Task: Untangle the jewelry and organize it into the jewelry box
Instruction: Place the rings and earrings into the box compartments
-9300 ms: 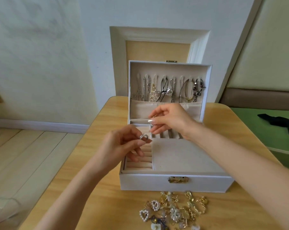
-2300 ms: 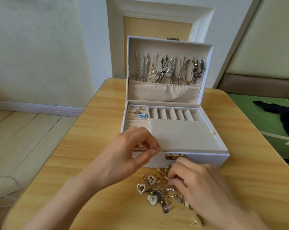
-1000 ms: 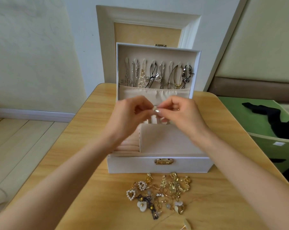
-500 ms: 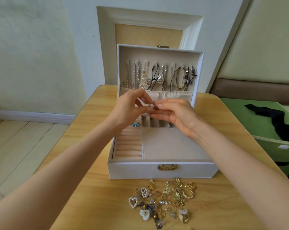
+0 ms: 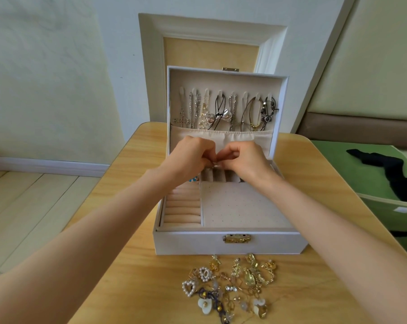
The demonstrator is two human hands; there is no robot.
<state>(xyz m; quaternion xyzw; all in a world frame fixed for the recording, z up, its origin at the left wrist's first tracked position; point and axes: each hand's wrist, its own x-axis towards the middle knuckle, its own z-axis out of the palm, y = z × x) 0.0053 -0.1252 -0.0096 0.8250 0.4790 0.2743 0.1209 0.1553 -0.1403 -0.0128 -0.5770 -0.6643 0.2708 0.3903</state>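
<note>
Pinching one tiny jewelry piece (image 5: 215,163) together, left grip (image 5: 193,155) and right grip (image 5: 243,157) meet above the jewelry box (image 5: 221,243).

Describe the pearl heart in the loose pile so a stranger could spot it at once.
Find the white jewelry box on the wooden table; a pile of loose jewelry lies in front of its gold clasp. The pearl heart sits at the pile's left edge. It is an open outline of small pearls, unlike the round pearl ring beside it and the solid shell heart.
</note>
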